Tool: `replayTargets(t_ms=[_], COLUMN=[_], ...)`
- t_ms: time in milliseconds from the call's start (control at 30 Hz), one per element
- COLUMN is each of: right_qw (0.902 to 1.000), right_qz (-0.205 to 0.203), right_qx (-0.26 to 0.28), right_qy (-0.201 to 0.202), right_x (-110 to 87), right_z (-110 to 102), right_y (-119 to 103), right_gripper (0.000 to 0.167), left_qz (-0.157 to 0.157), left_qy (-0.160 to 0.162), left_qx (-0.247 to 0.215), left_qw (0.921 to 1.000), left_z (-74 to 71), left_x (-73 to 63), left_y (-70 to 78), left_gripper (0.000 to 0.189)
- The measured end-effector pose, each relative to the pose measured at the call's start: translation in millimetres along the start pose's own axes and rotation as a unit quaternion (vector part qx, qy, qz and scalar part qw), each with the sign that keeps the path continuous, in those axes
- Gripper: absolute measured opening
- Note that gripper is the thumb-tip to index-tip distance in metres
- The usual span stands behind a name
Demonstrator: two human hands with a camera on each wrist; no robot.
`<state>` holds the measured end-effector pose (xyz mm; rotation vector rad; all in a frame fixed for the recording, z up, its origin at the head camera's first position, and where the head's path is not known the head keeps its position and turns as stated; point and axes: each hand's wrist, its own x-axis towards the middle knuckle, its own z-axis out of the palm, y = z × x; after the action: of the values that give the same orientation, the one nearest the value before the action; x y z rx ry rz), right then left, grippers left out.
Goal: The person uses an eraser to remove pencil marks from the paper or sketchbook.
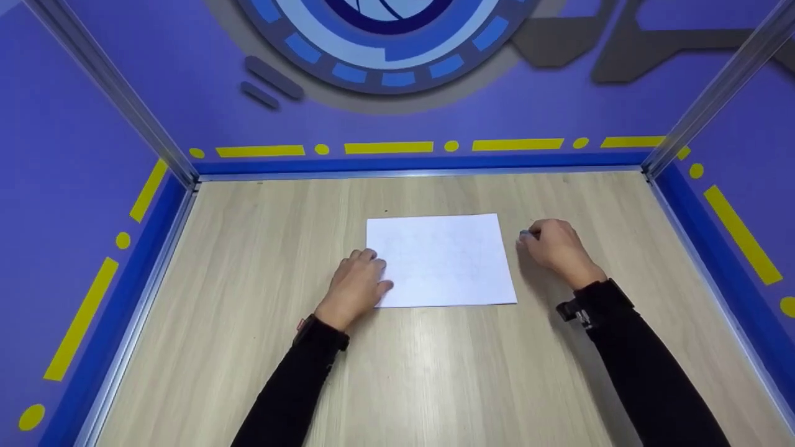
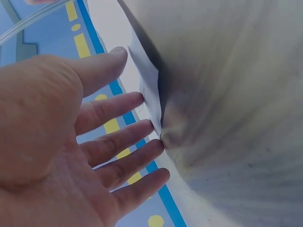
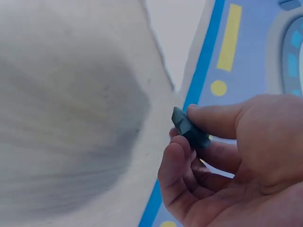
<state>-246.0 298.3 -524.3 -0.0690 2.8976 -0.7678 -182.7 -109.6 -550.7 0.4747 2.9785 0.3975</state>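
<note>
Take the white sheet's centre as the middle of a dial, with twelve toward the far wall. Nearest are two black sleeves, the left (image 1: 279, 388) between seven and eight o'clock, the right (image 1: 646, 366) at about four, each with a dark band at the wrist.

Beyond its sleeve, the left grip (image 1: 354, 284) lies between eight and nine o'clock. It is released: fingers extended and spread, their tips at the left edge of the white sheet (image 1: 442, 261). The sheet lies on the wood-grained surface (image 1: 416, 372), with a dark shadow along its edge in the left wrist view.

The right grip (image 1: 556, 247) is at about three o'clock, off the sheet's right edge. It grasps a small dark blue-green piece (image 3: 189, 130), pinched between thumb and curled fingers. That piece is between two and three o'clock, near the sheet but apart from it. Whether this hand touches the surface I cannot tell.

Farther off, a metal strip (image 1: 422, 172) borders the surface at twelve. Behind it stands a purple-blue wall (image 1: 186, 74) with yellow dashes and, just short of twelve, a round blue design (image 1: 388, 59).
</note>
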Motion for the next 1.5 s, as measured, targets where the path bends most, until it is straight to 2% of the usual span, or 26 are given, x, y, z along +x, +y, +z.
replayTargets(t_ms=[233, 400, 467, 600, 700, 900, 1000, 1133, 1300, 1400, 1433, 1500], right_qw=[0.9995, 0.9987, 0.9984, 0.9976, 0.9967, 0.9930, 0.9927, 0.9940, 0.9931, 0.9928, 0.9923, 0.9922], right_qz=[-0.003, -0.024, -0.023, -0.020, -0.031, -0.066, -0.061, -0.054, -0.079, -0.091, -0.102, -0.107], right_qx=[-0.009, -0.003, 0.002, 0.001, -0.005, -0.028, -0.031, -0.028, -0.035, -0.037, -0.034, -0.037], right_qy=[-0.031, -0.045, -0.051, -0.066, -0.074, -0.094, -0.099, -0.091, -0.079, -0.068, -0.061, -0.052], right_x=[-1.8, -0.9, -0.2, 2.6, 6.1, 10.7, 14.1, 19.8, 31.3, 42.8, 54.7, 64.5], right_z=[6, 15, 18, 25, 30, 39, 45, 62, 89, 105, 117, 130], right_y=[-16, -22, -26, -38, -48, -69, -81, -104, -138, -154, -151, -155], right_gripper=[0.038, 0.030, 0.030, 0.034, 0.035, 0.028, 0.032, 0.035, 0.033, 0.032, 0.033, 0.031], left_qz=[0.037, 0.070, 0.064, 0.031, 0.014, 0.008, 0.007, 0.016, 0.027, 0.030, 0.031, 0.034], left_qy=[-0.010, -0.025, -0.023, -0.009, -0.013, -0.038, -0.043, -0.046, -0.036, -0.029, -0.026, -0.020], left_qx=[0.008, -0.022, -0.030, -0.019, -0.012, -0.001, 0.003, 0.010, 0.029, 0.037, 0.038, 0.039], left_qw=[0.9992, 0.9970, 0.9972, 0.9993, 0.9997, 0.9992, 0.9991, 0.9988, 0.9985, 0.9984, 0.9984, 0.9985], left_z=[-0.5, -1.7, -1.6, -0.7, 0.7, 3.8, 3.1, 3.0, 4.3, 4.7, 4.7, 5.0], left_x=[-2.5, -3.3, -2.1, 1.8, 3.2, 4.2, 4.8, 2.9, -0.3, -0.3, -0.2, -0.1], left_y=[6.9, 8.6, 7.8, 5.3, 4.5, 5.9, 8.0, 10.6, 10.6, 10.3, 10.3, 10.5], left_gripper=[0.040, 0.047, 0.055, 0.070, 0.078, 0.085, 0.087, 0.091, 0.093, 0.096, 0.096, 0.097])
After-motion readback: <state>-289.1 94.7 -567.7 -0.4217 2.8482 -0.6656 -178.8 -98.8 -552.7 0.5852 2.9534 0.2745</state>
